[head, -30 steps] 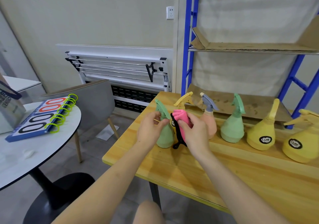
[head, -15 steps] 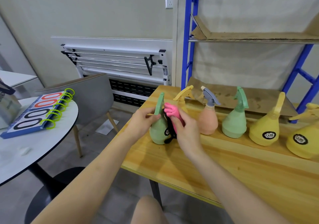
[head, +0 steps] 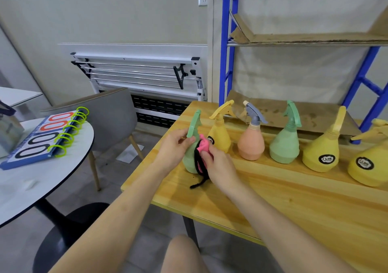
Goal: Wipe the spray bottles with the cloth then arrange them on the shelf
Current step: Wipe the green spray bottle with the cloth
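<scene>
A green spray bottle (head: 189, 161) stands near the left end of the wooden table (head: 294, 199). My left hand (head: 175, 146) holds its neck and trigger. My right hand (head: 217, 164) presses a pink cloth with black trim (head: 203, 146) against the bottle's right side. Behind and to the right stand a yellow bottle (head: 219, 135), a peach bottle with a grey trigger (head: 251, 144), another green bottle (head: 284, 144) and two more yellow bottles (head: 321, 151) (head: 369, 163). The blue-framed shelf (head: 304, 40) lined with cardboard is behind the table.
A round white table (head: 42, 180) with a flip scoreboard (head: 42, 134) is at the left, with a grey chair (head: 105, 115) between it and the wooden table. A folded white rack (head: 142, 73) leans on the wall. Cardboard (head: 315, 115) covers the lower shelf level.
The cloth in my right hand has slid down from the bottle's top to its body. The black trim now trails onto the table. The view has shifted slightly.
</scene>
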### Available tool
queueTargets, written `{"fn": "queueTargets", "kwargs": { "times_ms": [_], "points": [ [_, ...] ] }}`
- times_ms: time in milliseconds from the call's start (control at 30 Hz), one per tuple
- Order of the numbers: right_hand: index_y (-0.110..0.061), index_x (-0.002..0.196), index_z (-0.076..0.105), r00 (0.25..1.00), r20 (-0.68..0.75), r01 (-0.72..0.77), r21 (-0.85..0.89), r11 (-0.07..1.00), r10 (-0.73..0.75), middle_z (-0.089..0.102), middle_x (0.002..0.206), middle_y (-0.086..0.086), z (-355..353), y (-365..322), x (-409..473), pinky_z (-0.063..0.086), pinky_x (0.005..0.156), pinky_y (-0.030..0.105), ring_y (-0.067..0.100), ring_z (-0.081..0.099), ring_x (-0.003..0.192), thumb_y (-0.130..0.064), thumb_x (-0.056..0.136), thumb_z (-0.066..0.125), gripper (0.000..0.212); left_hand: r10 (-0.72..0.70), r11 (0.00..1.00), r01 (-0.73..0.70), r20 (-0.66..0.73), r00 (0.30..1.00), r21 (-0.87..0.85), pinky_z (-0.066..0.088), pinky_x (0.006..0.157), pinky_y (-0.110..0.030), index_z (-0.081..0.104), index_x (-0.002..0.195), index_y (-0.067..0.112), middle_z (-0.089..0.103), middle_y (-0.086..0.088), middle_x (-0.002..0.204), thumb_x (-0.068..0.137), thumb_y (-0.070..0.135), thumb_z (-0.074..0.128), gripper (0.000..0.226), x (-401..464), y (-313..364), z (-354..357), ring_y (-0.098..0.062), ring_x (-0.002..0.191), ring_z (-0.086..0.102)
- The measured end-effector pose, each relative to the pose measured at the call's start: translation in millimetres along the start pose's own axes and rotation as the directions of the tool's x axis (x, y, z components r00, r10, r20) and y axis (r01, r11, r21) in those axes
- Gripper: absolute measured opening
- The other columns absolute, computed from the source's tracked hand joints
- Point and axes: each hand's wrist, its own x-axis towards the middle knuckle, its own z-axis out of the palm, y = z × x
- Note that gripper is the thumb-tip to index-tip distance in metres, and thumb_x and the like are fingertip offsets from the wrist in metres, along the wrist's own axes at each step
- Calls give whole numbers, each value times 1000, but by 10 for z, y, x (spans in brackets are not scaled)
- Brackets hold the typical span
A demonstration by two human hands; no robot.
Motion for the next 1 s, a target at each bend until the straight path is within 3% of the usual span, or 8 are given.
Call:
{"fn": "queueTargets", "kwargs": {
  "times_ms": [133,267,367,467,567,700,867,1000],
  "points": [
    [-31,155,51,999,-48,23,91,996,-18,70,118,-10,22,-190,32,35,72,19,11,62,103,-24,110,53,46,37,999,-36,-1,999,32,55,92,-47,72,119,28,71,3,104,105,25,57,21,-8,-2,18,-19,98,65],
    [-23,142,63,998,-13,-60,21,998,60,73,97,2,41,98,-72,38,72,31,21,61,83,-22,108,57,35,13,1000,-13,14,1000,-2,55,93,-53,71,114,22,71,-3,105,105,26,56,18,-4,-17,14,-24,98,66],
    [-27,149,58,991,68,-112,-76,991,118,76,104,7,0,260,-96,47,76,35,32,68,94,-25,108,56,41,-2,998,4,29,1000,-57,53,96,-57,69,116,22,72,-8,110,105,28,53,20,-33,-33,15,-29,103,67],
    [-23,141,63,991,82,-95,-111,989,105,76,102,8,-4,286,-79,43,74,34,34,67,94,-24,107,57,35,-26,992,29,27,999,-127,53,100,-55,67,116,25,71,-11,115,107,25,51,18,-67,-11,46,-31,109,65],
    [-25,142,63,996,52,-72,-73,995,76,76,104,4,26,267,-132,51,79,40,31,67,97,-23,106,59,36,-25,988,23,-17,1000,-151,53,102,-46,66,114,40,67,-7,119,102,38,60,13,-98,18,125,-24,114,62],
    [-28,149,58,997,39,-61,-51,997,63,75,110,1,21,263,-166,54,88,43,27,67,101,-25,107,57,42,-45,998,36,-156,987,-60,53,93,-39,67,107,31,61,2,107,95,40,70,15,-49,16,188,-17,103,61],
    [-32,155,51,998,51,-53,103,993,48,69,109,-5,8,107,-90,44,80,29,17,62,99,-24,112,47,44,-25,998,14,-181,983,-61,57,87,-32,66,121,32,73,15,105,93,38,72,29,-89,28,152,-3,97,68],
    [-34,157,49,1000,0,19,206,978,-19,68,133,-8,6,-97,13,43,91,22,4,56,114,-24,112,48,46,-95,993,79,-183,979,-88,57,91,-35,70,115,23,73,12,107,98,35,68,21,-103,6,180,-5,100,68]
  ]
}}
